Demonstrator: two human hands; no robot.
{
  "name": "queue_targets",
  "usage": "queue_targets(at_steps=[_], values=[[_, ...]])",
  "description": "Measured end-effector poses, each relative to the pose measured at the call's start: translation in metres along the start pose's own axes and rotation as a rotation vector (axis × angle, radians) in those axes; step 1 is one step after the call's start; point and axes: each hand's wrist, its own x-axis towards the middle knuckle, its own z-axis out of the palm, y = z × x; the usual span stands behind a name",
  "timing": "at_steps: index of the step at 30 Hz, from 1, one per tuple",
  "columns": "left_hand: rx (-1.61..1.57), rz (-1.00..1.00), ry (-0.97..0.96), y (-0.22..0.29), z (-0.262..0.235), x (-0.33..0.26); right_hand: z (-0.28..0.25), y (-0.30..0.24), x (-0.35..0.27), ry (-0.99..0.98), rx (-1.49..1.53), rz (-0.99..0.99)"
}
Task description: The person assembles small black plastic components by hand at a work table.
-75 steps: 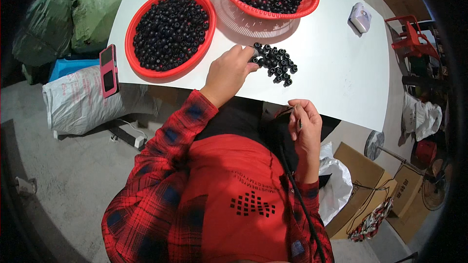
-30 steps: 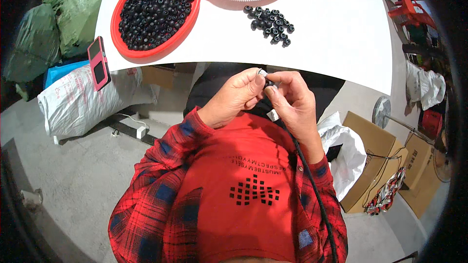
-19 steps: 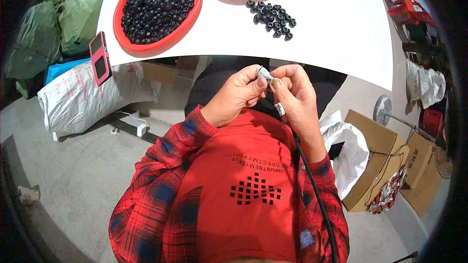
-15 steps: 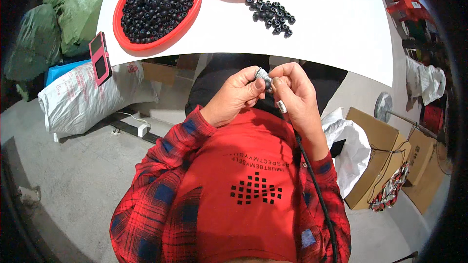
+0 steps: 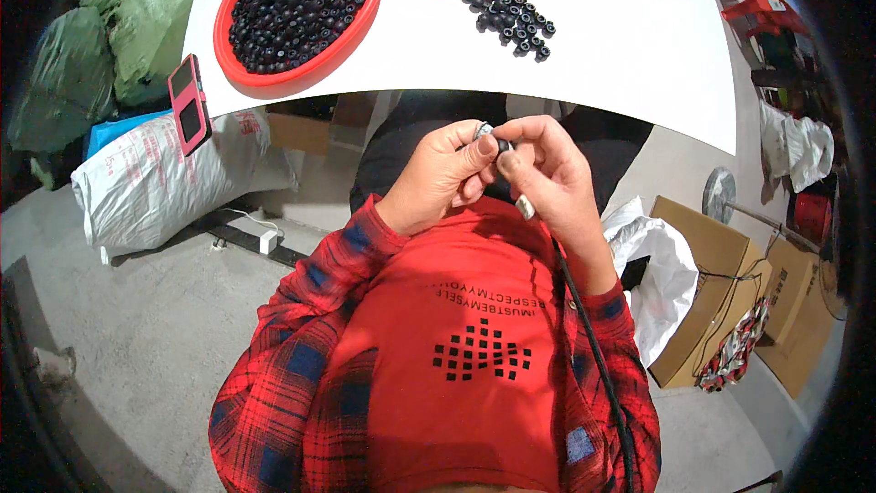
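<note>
Pinching with both hands, we are holding one small black ring piece (image 5: pixel 503 144) between the fingertips of our left hand (image 5: pixel 444 178) and right hand (image 5: pixel 547 173), closed on it together, just below the near edge of the white table (image 5: pixel 630 55). One black cord (image 5: pixel 593 347) is trailing from there. On the table, one round red basket (image 5: pixel 297 5) is brimming with such pieces, and one loose pile (image 5: pixel 511 20) is lying right of it, bare tabletop around.
</note>
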Motion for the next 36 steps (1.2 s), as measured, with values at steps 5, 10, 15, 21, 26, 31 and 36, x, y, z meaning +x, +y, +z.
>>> queue_targets(at_steps=[5,10,15,21,26,31,36], values=[[-0.095,-0.003,-0.026,0.001,0.004,-0.001,-0.002,0.007,-0.002,-0.010,-0.141,-0.131],[-0.181,-0.031,-0.053,0.005,0.010,-0.003,-0.002,0.004,-0.002,-0.003,-0.253,-0.199],[-0.160,0.008,-0.103,-0.002,0.006,-0.003,-0.005,0.003,-0.004,-0.052,-0.345,-0.222],[-0.092,0.009,-0.059,-0.007,0.004,-0.006,-0.003,0.009,0.002,0.212,-0.223,-0.196],[-0.055,-0.017,-0.052,-0.007,0.003,-0.008,0.002,0.013,0.004,0.355,-0.456,-0.271],[-0.039,-0.017,-0.073,-0.008,0.003,-0.006,0.004,0.011,0.005,0.366,-0.454,-0.272],[-0.038,-0.012,-0.087,-0.012,0.001,-0.004,0.006,0.011,0.005,0.382,-0.471,-0.283]])
